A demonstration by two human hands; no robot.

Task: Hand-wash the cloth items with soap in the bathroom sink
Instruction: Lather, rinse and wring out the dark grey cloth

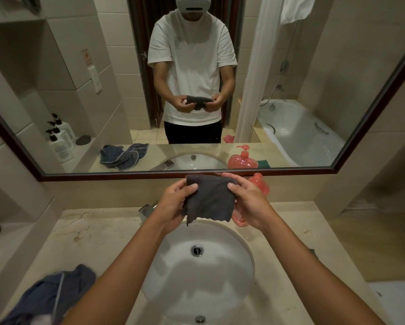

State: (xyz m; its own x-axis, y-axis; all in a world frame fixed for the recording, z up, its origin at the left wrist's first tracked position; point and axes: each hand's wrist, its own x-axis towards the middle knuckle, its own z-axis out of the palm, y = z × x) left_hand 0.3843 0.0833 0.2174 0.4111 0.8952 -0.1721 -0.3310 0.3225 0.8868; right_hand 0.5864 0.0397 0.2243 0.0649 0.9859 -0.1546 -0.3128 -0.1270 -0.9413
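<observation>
Dark grey cloth (209,199), nubby terry weave, roughly square, ragged lower edge; held up above white oval sink (222,273), in front of mirror frame (150,176). Left hand (173,202) pinches left edge, thumb over front; right hand (248,200) pinches right edge same way. Pink translucent soap bottle (259,184) mostly hidden behind right hand. Chrome tap (146,208) partly covered by left wrist. Crumpled blue garment (51,299) on beige marble counter (98,233), cut off at bottom edge
</observation>
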